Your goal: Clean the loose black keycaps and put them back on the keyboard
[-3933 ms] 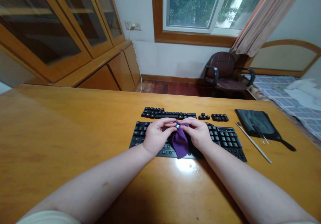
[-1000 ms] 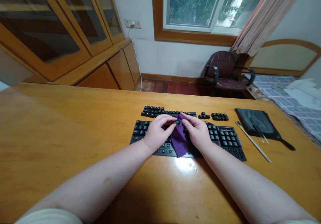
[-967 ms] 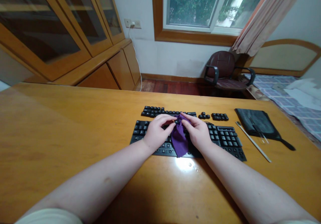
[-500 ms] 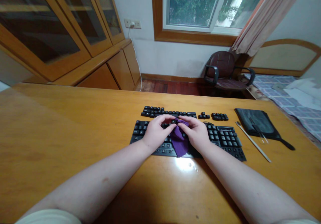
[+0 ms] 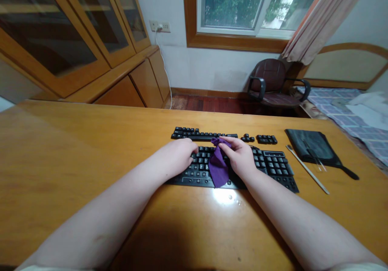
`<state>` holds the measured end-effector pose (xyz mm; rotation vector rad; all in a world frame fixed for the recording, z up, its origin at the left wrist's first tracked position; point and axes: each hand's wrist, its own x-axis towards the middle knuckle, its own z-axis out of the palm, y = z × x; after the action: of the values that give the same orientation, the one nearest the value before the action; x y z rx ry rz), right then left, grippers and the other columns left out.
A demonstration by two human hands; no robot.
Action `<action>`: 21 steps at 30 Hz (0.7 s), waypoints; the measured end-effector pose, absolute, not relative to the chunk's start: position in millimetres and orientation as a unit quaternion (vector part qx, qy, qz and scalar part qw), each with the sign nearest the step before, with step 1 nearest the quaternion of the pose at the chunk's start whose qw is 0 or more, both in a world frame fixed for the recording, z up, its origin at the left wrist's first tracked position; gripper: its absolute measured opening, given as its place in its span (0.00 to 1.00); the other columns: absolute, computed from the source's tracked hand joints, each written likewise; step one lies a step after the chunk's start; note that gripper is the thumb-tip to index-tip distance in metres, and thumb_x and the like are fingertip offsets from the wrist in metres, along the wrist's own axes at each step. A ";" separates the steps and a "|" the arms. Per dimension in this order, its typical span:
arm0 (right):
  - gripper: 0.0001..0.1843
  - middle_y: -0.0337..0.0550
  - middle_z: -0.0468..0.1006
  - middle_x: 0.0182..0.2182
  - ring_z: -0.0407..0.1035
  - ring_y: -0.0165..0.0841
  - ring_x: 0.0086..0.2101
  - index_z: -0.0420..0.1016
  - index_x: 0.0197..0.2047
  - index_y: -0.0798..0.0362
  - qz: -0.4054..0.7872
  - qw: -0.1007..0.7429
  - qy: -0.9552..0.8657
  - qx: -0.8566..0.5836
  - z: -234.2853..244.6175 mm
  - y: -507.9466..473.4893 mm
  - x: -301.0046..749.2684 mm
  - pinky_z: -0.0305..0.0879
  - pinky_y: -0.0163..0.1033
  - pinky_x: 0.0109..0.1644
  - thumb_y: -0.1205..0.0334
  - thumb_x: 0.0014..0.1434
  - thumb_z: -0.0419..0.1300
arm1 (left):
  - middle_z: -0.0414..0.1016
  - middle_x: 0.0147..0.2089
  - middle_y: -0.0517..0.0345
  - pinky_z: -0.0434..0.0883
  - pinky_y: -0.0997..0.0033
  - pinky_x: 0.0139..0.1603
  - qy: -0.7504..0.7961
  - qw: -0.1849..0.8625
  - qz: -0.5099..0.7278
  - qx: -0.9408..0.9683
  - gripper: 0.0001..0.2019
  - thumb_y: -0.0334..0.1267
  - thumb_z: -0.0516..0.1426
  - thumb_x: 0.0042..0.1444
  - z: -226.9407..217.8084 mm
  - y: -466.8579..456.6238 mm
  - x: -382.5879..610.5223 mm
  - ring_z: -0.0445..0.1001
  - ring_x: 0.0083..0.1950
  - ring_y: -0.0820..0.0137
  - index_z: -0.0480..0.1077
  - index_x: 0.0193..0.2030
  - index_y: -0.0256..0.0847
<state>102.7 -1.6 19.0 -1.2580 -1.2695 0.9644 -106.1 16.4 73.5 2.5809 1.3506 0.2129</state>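
Observation:
A black keyboard [image 5: 200,167] lies on the desk with several of its keycaps off along the lower rows. My left hand [image 5: 179,154] is over its left part, fingers curled down and pinched at the keys. Whatever those fingertips hold, if anything, is hidden under the hand. My right hand [image 5: 241,154] grips a purple cloth [image 5: 218,170] between thumb and fingers above the middle of the keyboard. The cloth hangs down across the keys to the keyboard's near edge. Loose black keycaps [image 5: 206,136] are laid out in rows just behind the keyboard.
Right of the keyboard lie a thin brush [image 5: 307,170] and a black pouch [image 5: 317,147] with a wire keycap puller [image 5: 317,157] on it. Small water drops [image 5: 230,197] dot the wooden desk [image 5: 91,161]. An office chair [image 5: 269,85] stands beyond the desk.
My left hand has let go of the purple cloth and moved left onto the keyboard's left keys. My right hand still holds the cloth in nearly the same place.

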 end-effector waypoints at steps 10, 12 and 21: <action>0.15 0.45 0.81 0.38 0.75 0.36 0.36 0.78 0.40 0.51 0.404 0.513 -0.548 -0.522 16.2 1.4 103.6 0.70 0.43 0.44 0.55 0.50 0.63 | 0.77 0.34 0.56 0.68 0.67 0.36 0.439 0.121 -0.056 0.889 0.09 0.31 0.58 0.45 77.7 6.6 -95.5 0.75 0.37 0.60 0.74 0.34 0.47; 0.15 0.45 0.81 0.37 0.75 0.36 0.35 0.78 0.40 0.51 0.408 0.513 -0.548 -0.520 15.7 1.6 103.4 0.70 0.42 0.43 0.55 0.50 0.63 | 0.77 0.35 0.56 0.68 0.65 0.37 0.449 0.124 -0.065 0.882 0.08 0.33 0.58 0.45 75.8 7.2 -94.6 0.75 0.38 0.60 0.73 0.34 0.47; 0.11 0.43 0.81 0.34 0.74 0.34 0.33 0.79 0.37 0.51 0.406 0.507 -0.553 -0.521 18.0 -0.2 102.7 0.70 0.40 0.40 0.56 0.50 0.64 | 0.77 0.34 0.58 0.66 0.68 0.35 0.474 0.141 -0.073 0.866 0.08 0.34 0.60 0.44 72.0 9.7 -91.2 0.74 0.37 0.62 0.74 0.34 0.48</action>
<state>102.7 -0.2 18.0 -1.2573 -1.3335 0.9796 -91.2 9.7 72.0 2.4996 1.3691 -0.2109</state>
